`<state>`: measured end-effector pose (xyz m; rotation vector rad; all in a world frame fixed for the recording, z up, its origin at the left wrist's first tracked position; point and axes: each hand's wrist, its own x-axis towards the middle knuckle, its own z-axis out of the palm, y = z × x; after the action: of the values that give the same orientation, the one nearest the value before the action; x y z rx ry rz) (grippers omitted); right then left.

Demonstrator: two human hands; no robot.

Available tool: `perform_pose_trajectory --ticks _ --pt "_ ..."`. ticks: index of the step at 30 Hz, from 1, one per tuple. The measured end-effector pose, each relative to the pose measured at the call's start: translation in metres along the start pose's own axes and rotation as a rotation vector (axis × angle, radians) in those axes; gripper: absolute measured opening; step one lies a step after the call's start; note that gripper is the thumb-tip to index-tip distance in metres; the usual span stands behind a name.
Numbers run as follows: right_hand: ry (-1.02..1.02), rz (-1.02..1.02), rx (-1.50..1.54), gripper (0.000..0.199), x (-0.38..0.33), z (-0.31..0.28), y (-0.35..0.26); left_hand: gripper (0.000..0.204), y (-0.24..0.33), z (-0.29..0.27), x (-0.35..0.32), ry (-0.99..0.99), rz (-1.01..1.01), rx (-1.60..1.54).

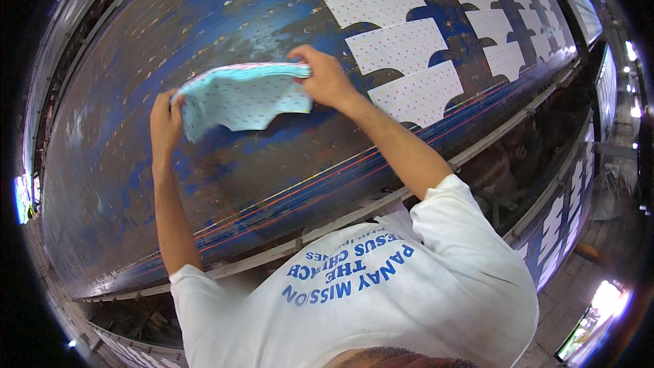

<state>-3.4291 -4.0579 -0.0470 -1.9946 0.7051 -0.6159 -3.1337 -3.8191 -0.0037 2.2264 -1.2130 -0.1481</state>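
While hands (328,82) hold dotted sheets (245,99), blue-stained table (272,170) below, lights (631,51) right

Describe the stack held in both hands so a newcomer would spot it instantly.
Start at the long, dark, blue-stained table. Above it, the left hand and right hand hold a layered, dotted stack between them. It looks pale blue and hangs raised, unlike the white dotted pieces lying flat.

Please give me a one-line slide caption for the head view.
Left hand and right hand hold light-blue dotted cloth over a blue-stained table where white dotted pieces lie in rows.
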Motion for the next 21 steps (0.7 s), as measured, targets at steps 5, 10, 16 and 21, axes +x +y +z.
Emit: perform_pose_trajectory --ticks 5,10,16,21 --pt "-0.118 0.157 0.054 0.026 -0.068 -0.123 0.062 0.014 0.128 0.045 -0.081 -0.267 0.01 -0.463" --pt "-0.141 0.335 -0.062 0.027 -0.131 -0.254 0.108 0.021 0.237 0.136 -0.114 -0.533 -0.2 -0.793" --pt "-0.057 0.394 -0.175 0.025 -0.134 -0.36 0.169 0.023 0.309 0.231 -0.099 -0.486 -0.193 -0.577" --pt "-0.039 0.259 -0.224 0.022 -0.101 -0.35 0.226 0.024 0.316 0.292 -0.069 -0.273 -0.001 -0.185"
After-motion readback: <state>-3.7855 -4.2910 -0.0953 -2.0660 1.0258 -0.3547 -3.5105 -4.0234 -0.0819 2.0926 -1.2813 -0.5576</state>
